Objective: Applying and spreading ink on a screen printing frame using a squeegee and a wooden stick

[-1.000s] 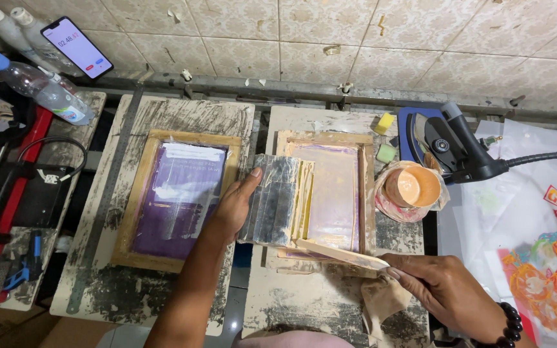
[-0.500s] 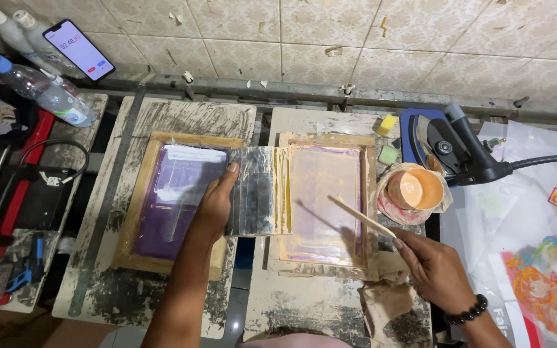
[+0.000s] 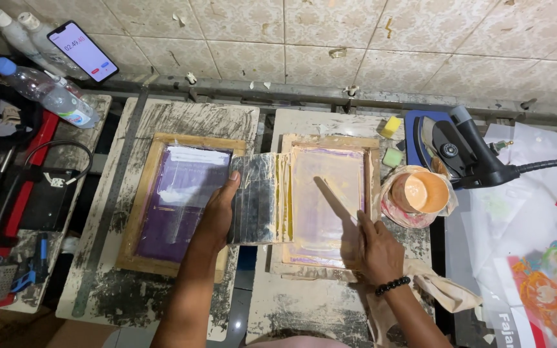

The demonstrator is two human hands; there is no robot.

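Two wooden-framed printing screens lie side by side on paint-stained boards: a purple-meshed one (image 3: 182, 193) on the left and a pale pink one (image 3: 330, 200) on the right. My left hand (image 3: 217, 216) grips the left edge of a shiny, ink-smeared sheet (image 3: 256, 196) that bridges the two frames. My right hand (image 3: 375, 248), with a black bead bracelet at the wrist, holds a flat wooden scraper stick (image 3: 338, 196) whose tip rests on the pink mesh.
An orange paint bowl (image 3: 420, 192) in a plastic bag sits right of the pink screen, with a black heat gun (image 3: 465, 151) behind it. Sponges (image 3: 391, 125) lie nearby. Printed sheets (image 3: 543, 258) are at right. A water bottle (image 3: 46, 93), phone (image 3: 82, 51) and tools are at left.
My right hand swung the scraper stick from below the pink screen's front edge up onto its mesh. My left hand stayed on the shiny sheet, shifting slightly left.
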